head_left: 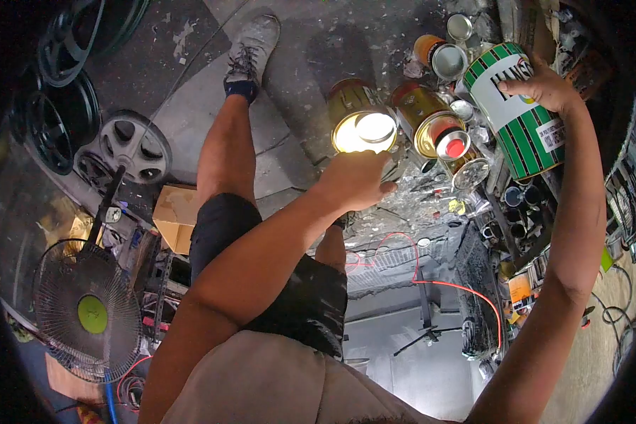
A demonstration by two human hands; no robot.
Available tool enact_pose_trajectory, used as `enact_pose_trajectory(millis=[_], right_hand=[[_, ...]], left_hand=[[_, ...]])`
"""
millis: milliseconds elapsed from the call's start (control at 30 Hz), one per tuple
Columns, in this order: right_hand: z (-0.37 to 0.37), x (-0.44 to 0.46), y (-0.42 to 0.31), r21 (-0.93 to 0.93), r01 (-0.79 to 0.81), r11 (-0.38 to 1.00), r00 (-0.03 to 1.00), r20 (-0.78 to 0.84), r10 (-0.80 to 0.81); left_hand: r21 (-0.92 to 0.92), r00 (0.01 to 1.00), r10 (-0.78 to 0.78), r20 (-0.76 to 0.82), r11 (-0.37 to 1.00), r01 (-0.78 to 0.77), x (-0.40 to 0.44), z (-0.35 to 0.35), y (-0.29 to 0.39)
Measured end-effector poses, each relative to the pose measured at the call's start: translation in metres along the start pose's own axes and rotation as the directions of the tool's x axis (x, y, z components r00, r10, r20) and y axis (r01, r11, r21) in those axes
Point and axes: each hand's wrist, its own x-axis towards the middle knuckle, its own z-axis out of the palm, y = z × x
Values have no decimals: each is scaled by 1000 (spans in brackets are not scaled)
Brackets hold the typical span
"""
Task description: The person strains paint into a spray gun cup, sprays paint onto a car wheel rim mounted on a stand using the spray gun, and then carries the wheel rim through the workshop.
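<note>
Tin [512, 116] with green stripes and a white label is over on the right side, and the right hand [544, 88] has its grip closed on it, thumb across the label. Left hand [357, 180] is right at the edge of the gold can [350, 99], the one with the super bright opening, but its fingertips are hidden so I can't tell if that grip's open or closed. Second gold can [411, 106] sits between that one and the tin.
</note>
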Motion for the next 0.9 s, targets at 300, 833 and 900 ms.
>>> enact_pose_trajectory(millis=[300,833,900], right_hand=[[4,-5,7,173,63,983,998,16,-67],[173,-198,49,855,134,502,844,-364,395],[234,-229,40,910,376,174,761,-411,502]], left_hand=[[12,1000,15,-19,1000,-15,1,6,0],[136,999,-2,42,991,-4,39,-10,-26],[217,982,189,-20,959,-180,38,-13,-28]])
